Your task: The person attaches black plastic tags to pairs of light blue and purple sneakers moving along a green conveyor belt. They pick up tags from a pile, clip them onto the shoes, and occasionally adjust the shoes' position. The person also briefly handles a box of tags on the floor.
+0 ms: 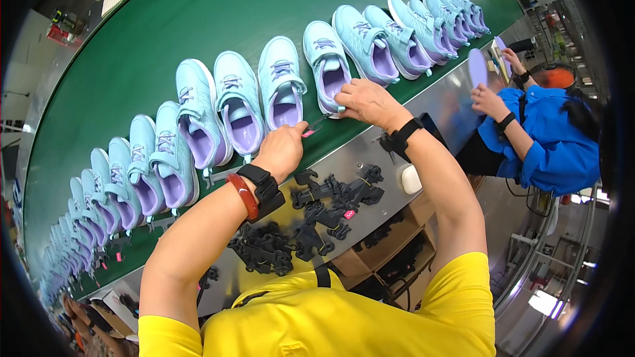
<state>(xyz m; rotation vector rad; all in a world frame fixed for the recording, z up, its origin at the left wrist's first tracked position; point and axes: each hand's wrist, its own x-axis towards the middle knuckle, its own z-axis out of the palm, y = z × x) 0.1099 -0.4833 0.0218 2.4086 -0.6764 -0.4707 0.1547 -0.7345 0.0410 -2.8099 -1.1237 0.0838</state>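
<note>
My left hand (281,151) is closed on one end of a small black plastic shoe hanger (320,123), which has a pink mark near my fingertips. The hanger's other end reaches the heel of a light-blue sneaker (323,46) with a lilac lining. There my right hand (372,102) pinches the sneaker's heel edge, thumb and fingers pressed together; part of the heel is hidden behind them. Just left of it stands another sneaker (278,59), its heel close to my left fingertips. A black band is on each wrist, and a red bangle on the left.
More matching sneakers (228,79) run in a long row along the green belt (142,46). Piles of black hangers (264,248) lie on the metal ledge (357,215) by my body, above cardboard boxes (397,244). At right, a co-worker in blue (555,135) holds a lilac insole (477,68).
</note>
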